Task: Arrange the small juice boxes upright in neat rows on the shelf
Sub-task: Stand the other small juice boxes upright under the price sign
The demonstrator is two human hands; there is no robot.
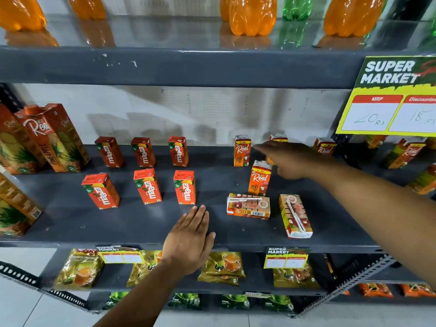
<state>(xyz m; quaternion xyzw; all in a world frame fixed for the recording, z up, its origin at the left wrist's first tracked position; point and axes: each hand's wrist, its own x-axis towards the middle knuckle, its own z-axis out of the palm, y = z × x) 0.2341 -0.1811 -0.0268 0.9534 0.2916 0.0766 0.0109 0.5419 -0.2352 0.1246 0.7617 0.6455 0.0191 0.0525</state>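
Observation:
Several red Maaza juice boxes [146,185] stand upright in two rows on the dark grey shelf [132,223]. To their right, small orange Real boxes stand upright: one at the back [242,151] and one nearer the front [259,179]. Two more Real boxes lie flat, one [248,206] crosswise and one [295,215] lengthwise. My left hand [190,239] rests flat and open on the shelf's front. My right hand [290,159] reaches toward the back, fingers extended, partly hiding another upright Real box [278,138]. It holds nothing.
Large Real pineapple cartons [50,138] stand at the left. A yellow price sign [391,95] hangs at the upper right, with more boxes [405,152] behind it. Orange and green bottles [252,15] fill the shelf above; tea packets [221,265] lie on the shelf below.

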